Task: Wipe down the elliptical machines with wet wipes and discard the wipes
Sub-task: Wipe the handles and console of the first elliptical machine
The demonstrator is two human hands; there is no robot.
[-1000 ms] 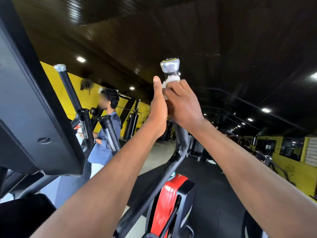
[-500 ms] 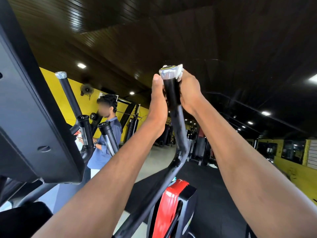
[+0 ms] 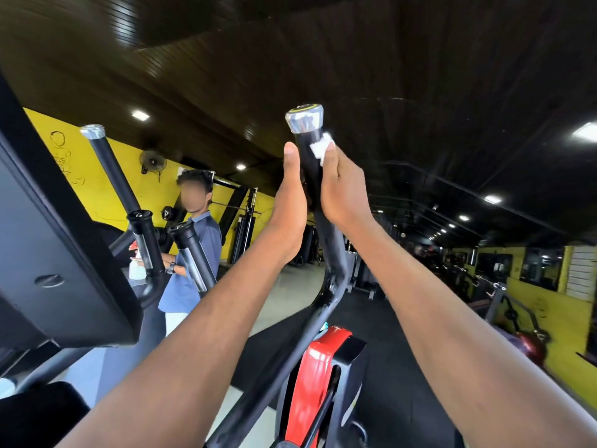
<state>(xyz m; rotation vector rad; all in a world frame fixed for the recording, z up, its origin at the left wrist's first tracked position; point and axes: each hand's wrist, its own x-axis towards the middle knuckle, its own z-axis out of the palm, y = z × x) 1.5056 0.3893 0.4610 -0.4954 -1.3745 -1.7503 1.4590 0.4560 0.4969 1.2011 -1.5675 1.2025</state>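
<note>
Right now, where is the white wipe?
In the head view, the white wipe is pressed against the black handlebar, just below its silver end cap, under the right hand's fingertips.

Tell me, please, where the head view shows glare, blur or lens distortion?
Head view: glare on the chrome end cap of the black handlebar; ceiling lights blown out; wide-angle bending stretches both forearms; the white wet wipe under the right hand is slightly soft.

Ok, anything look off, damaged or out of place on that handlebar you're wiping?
Nothing stands out. The handlebar looks intact, its silver end cap seated on top. The right hand presses the white wipe against the grip just below the cap; the left hand steadies the other side.
</note>
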